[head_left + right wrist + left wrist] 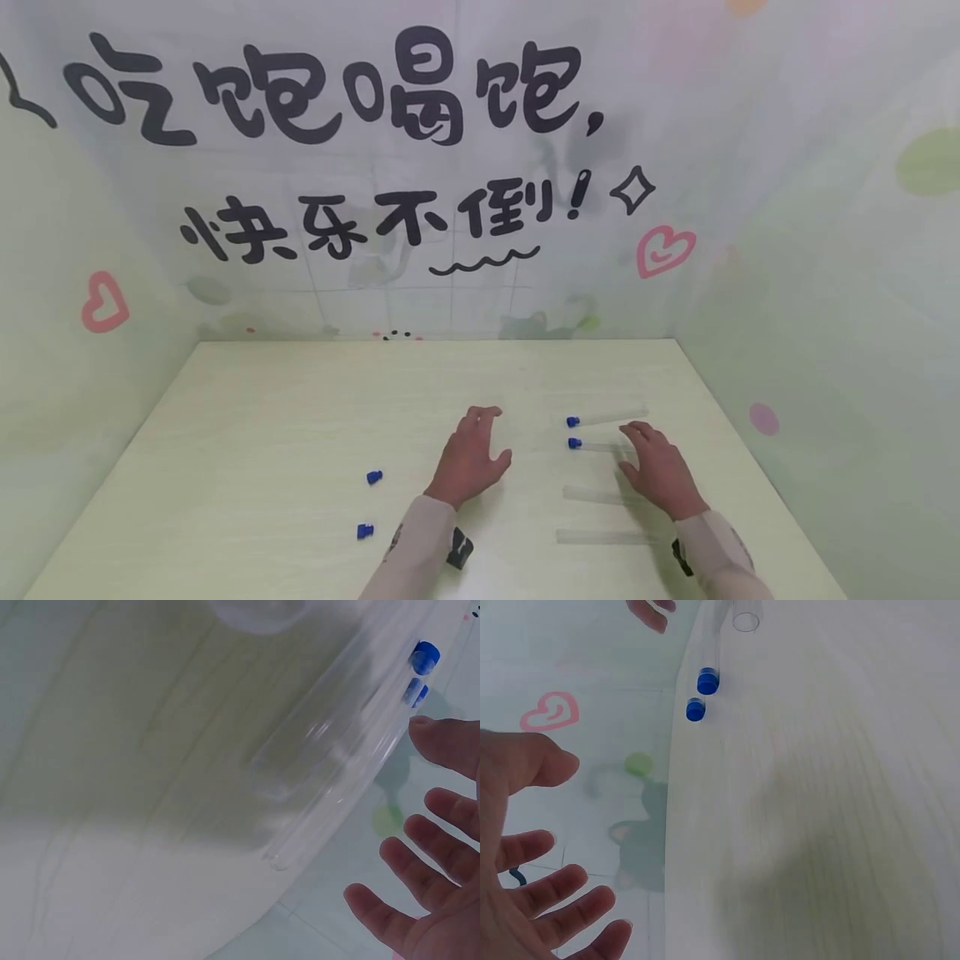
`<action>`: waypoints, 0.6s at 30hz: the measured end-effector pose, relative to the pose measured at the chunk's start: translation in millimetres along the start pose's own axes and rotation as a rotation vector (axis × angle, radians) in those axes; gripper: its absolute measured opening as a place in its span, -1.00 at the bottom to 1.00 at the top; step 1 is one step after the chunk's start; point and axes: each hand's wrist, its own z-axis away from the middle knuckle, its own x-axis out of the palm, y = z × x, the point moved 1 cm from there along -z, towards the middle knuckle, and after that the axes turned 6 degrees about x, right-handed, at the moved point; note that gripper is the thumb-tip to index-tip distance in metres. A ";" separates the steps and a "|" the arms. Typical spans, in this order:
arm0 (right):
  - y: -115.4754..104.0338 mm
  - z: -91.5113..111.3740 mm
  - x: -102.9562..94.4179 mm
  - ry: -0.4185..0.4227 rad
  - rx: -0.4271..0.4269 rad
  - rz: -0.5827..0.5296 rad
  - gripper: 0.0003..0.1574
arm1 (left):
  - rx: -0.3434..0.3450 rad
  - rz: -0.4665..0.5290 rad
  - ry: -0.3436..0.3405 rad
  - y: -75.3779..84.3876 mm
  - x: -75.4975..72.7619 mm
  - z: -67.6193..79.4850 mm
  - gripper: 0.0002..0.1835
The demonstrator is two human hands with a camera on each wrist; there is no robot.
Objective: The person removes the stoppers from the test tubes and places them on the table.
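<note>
My left hand (467, 458) hovers above the middle of the table, fingers spread and nothing in them. My right hand (663, 468), also holding nothing, is raised over the clear tubes on the right, its fingers loosely extended. Two clear test tubes lie on their sides at the back right, with blue caps (573, 422) on their left ends. Nearer the front lie two uncapped tubes, one (588, 495) partly behind the right hand and another (600, 537) below it. Two loose blue caps, one farther back (374, 477) and one nearer (365, 531), sit left of the left hand.
The pale wood-grain table (285, 417) meets a printed cloth backdrop (480, 308) at its back edge. Similar cloth walls rise on both sides. A black wrist device (460, 548) shows beneath the left sleeve (412, 546).
</note>
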 end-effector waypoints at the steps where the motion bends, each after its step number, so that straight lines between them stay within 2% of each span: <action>1: 1.0 -0.1 0.6 -0.005 0.006 -0.004 -0.37 | 0.003 -0.003 -0.002 0.8 1.8 -0.8 -0.41; 9: 8.1 -3.2 7.5 -0.023 0.019 -0.002 -0.39 | 0.017 -0.013 -0.019 5.2 11.7 -5.0 -0.43; 18: 10.5 -8.7 12.3 -0.054 0.029 0.006 -0.41 | 0.044 -0.088 -0.029 9.2 27.1 -9.1 -0.44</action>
